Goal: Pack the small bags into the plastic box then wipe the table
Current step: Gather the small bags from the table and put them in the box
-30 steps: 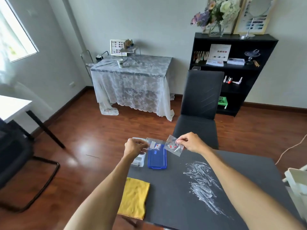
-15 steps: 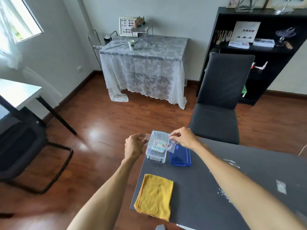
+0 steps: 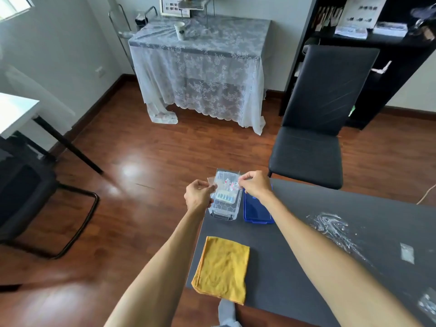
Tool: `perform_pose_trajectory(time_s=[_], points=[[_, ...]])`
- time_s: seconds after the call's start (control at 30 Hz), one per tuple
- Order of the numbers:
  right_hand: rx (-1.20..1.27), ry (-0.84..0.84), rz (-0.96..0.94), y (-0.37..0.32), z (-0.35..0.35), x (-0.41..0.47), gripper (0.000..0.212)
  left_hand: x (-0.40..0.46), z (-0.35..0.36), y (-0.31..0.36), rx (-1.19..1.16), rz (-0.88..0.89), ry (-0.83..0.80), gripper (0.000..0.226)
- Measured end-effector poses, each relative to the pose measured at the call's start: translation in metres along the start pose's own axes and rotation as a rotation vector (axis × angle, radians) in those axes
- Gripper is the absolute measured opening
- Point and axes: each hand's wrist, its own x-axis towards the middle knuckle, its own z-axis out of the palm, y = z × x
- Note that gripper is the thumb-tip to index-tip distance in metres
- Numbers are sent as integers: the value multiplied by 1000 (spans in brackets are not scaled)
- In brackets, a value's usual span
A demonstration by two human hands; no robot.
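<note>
A dark grey table (image 3: 295,244) fills the lower right of the frame over a wooden floor. At its far left corner stands the clear plastic box (image 3: 225,204), a blue lid (image 3: 257,211) just right of it. Above the box, the left hand (image 3: 199,194) and right hand (image 3: 256,185) each pinch a small clear bag (image 3: 227,185). A yellow cloth (image 3: 223,267) lies lower centre, white smears (image 3: 330,227) at right

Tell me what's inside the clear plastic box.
The clear plastic box holds a small packet of pale blue pieces. Above it, the left hand and right hand pinch a small clear bag with red bits, which covers the box's far end.
</note>
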Motion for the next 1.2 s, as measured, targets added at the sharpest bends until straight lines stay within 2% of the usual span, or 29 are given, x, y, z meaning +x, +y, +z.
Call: perform_pose_trajectory(time_s=[0.1,0.23,0.37,0.5,0.57,0.7,0.8,0.97,1.07,1.2], points=[[0,19,24,8,14,-7,21,-11,10,-10,46,-28,-11,20],[-15,77,-9,13,27,-10,25,-16,15,-18,220,11,14,18],[6,102,-47,15,23,-10,19,-18,19,-19,427,257,50,26],[-10,116,-115,20,18,-17,9,-18,21,-20,725,622,94,18],[-34,134,-150,20,17,-23,9,-16,21,-21,835,738,95,12],[-68,174,-210,20,16,-30,11,-7,22,-18,1047,803,55,11],[-193,198,-288,22,19,-32,12,-3,21,-19,1183,834,4,14],[-458,169,-411,28,26,-31,14,6,14,-26,1216,982,-126,33],[-521,209,-524,31,29,-30,13,8,5,-29,1176,998,-186,41],[-745,197,-694,36,35,-27,18,10,-8,-37,1134,1037,-220,45]])
